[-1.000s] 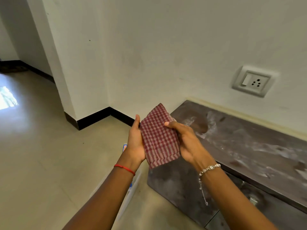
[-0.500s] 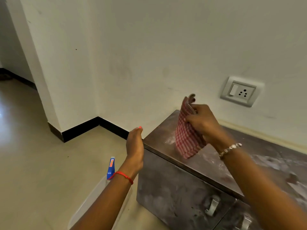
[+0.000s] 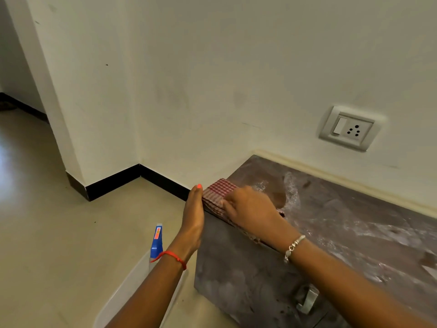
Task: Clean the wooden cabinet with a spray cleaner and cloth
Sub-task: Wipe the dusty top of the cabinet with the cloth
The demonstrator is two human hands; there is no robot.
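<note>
Cream wall (image 3: 212, 91) backs a dark wooden cabinet (image 3: 343, 221) whose top is streaked with cleaner foam (image 3: 292, 190). At its left corner the right hand (image 3: 253, 209) lies spread on the folded red-checked cloth (image 3: 217, 189), pressing it down, while the left hand (image 3: 195, 214) stands flat, fingers straight, against the edge. A hard sweep could push foam over that edge, or the left forearm could topple the spray bottle (image 3: 156, 240) beside it.

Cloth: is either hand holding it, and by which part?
Cloth not gripped: right hand presses its top, left hand rests flat against its left end.
</note>
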